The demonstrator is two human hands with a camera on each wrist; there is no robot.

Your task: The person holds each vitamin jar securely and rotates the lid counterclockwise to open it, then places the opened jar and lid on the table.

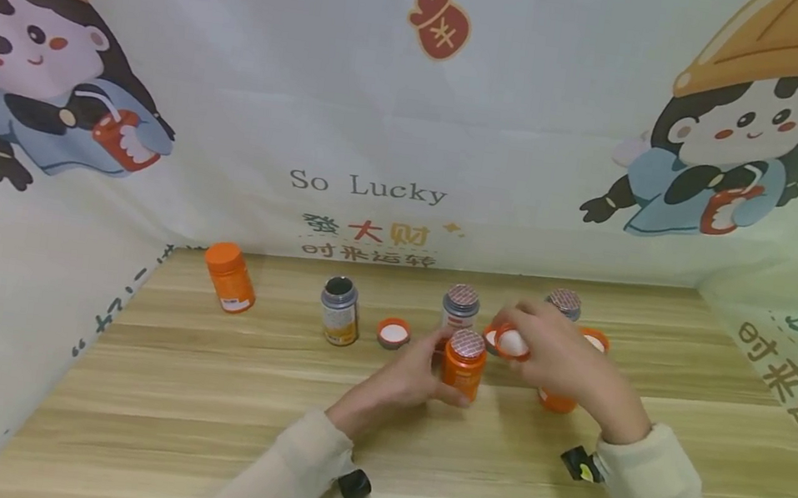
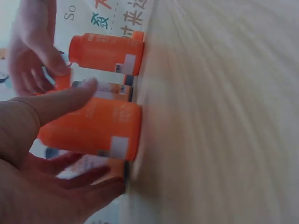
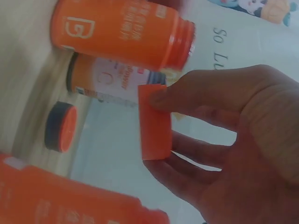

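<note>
My left hand [image 1: 409,372] is around an orange bottle [image 1: 464,371] with a foil-sealed mouth, standing on the table. In the left wrist view, the thumb [image 2: 65,100] lies along one side of this bottle. The other fingers are spread, with a gap showing between them and the bottle. My right hand [image 1: 560,350] pinches an orange cap [image 3: 155,123] between thumb and fingers, held up off the table. Its white inside shows in the head view. A second orange bottle [image 1: 557,402] stands under the right hand, its upper part hidden there.
Behind stand an open grey-necked bottle [image 1: 340,313] and foil-sealed grey bottles [image 1: 461,303] [image 1: 564,302]. Loose caps [image 1: 394,332] [image 1: 596,339] lie among them, white insides up. A capped orange bottle [image 1: 229,277] stands far left. A printed cloth [image 1: 267,97] hangs behind the table.
</note>
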